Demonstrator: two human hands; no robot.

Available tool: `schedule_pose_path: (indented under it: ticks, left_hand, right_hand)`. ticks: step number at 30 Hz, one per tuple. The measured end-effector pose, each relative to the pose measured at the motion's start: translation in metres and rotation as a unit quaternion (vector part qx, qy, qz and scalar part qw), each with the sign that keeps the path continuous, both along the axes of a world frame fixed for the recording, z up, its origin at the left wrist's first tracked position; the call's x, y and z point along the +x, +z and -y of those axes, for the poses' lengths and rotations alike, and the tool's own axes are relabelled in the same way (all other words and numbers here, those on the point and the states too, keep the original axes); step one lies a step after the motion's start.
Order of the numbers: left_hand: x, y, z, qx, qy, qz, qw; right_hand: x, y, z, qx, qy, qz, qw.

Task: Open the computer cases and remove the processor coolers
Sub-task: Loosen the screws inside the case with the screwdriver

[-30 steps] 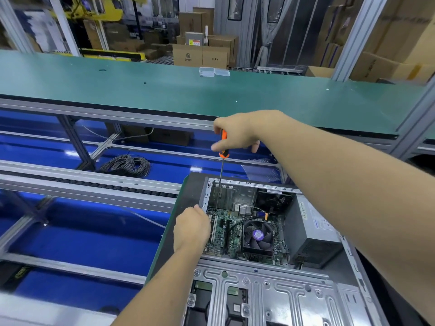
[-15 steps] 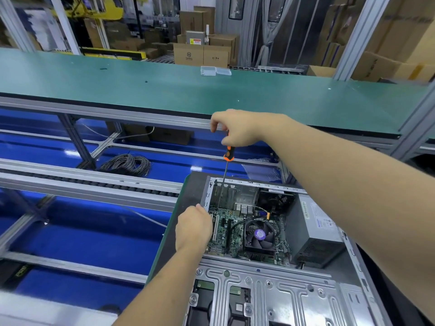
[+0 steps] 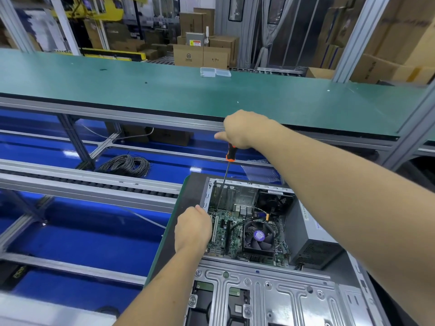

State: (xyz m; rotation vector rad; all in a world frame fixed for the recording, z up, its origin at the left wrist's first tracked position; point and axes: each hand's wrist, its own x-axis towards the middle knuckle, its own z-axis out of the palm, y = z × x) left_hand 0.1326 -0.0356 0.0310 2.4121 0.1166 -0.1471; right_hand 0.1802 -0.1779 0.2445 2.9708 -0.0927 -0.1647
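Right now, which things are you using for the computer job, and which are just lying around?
For the job:
right hand holding the screwdriver
left hand at the computer case
processor cooler

Just lying about:
coil of cable
clear plastic boxes
cardboard boxes

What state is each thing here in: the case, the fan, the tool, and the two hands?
Case: lying on its side, side panel off, insides showing.
Cooler: still mounted on the board, fan not blurred.
Screwdriver: held about upright, tip down inside the case's far left corner.
Right hand: grips the screwdriver handle.
Left hand: rests curled at the case's left edge; what it holds is hidden.
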Motion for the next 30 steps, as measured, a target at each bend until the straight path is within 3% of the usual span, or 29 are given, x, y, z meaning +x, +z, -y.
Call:
schedule_pose_path:
  ticks: [4, 6, 9, 12, 15, 17, 19, 21, 24, 27, 30]
  left_hand:
    - [-0.001, 0.001, 0.0, 0.003, -0.001, 0.0, 1.0]
    - [-0.001, 0.0, 0.0, 0.001, 0.0, 0.004, 1.0]
    - [0.0, -0.003, 0.0, -0.012, 0.004, 0.003, 1.0]
    - [0.0, 0.0, 0.001, -0.05, 0.03, 0.0, 0.998]
    - [-0.006, 0.01, -0.004, -0.172, 0.091, 0.074, 0.978]
    - [-0.014, 0.026, -0.005, -0.248, 0.068, 0.141, 0.956]
    - [-0.018, 0.042, 0.005, -0.317, 0.049, 0.145, 0.936]
    - [-0.02, 0.057, 0.029, -0.426, 0.083, 0.057, 0.899]
    - [-0.033, 0.067, 0.063, -0.594, 0.053, -0.186, 0.781]
    - [-0.039, 0.051, 0.074, -0.646, 0.051, -0.344, 0.679]
    - [-0.032, 0.024, 0.067, -0.67, 0.114, -0.399, 0.615]
  right_hand:
    - [-0.002, 0.003, 0.0, 0.082, 0.09, -0.015, 0.992]
    - [-0.004, 0.003, -0.003, 0.102, 0.083, -0.009, 0.991]
    - [-0.002, -0.001, -0.006, 0.053, 0.042, 0.021, 0.997]
    - [-0.003, -0.003, -0.005, 0.107, 0.078, -0.009, 0.991]
    - [-0.008, 0.0, -0.007, 0.073, 0.061, -0.021, 0.995]
    - [-0.011, 0.001, -0.009, 0.026, 0.036, 0.007, 0.999]
    - [-0.011, 0.0, -0.007, 0.039, 0.058, 0.018, 0.997]
    - [-0.013, -0.002, -0.005, 0.082, 0.089, 0.004, 0.993]
    - [-0.015, -0.002, -0.007, 0.118, 0.076, 0.005, 0.99]
    - [-0.012, -0.005, -0.008, 0.065, 0.05, 0.032, 0.996]
    - [-0.011, -0.01, -0.001, 0.145, 0.066, 0.047, 0.986]
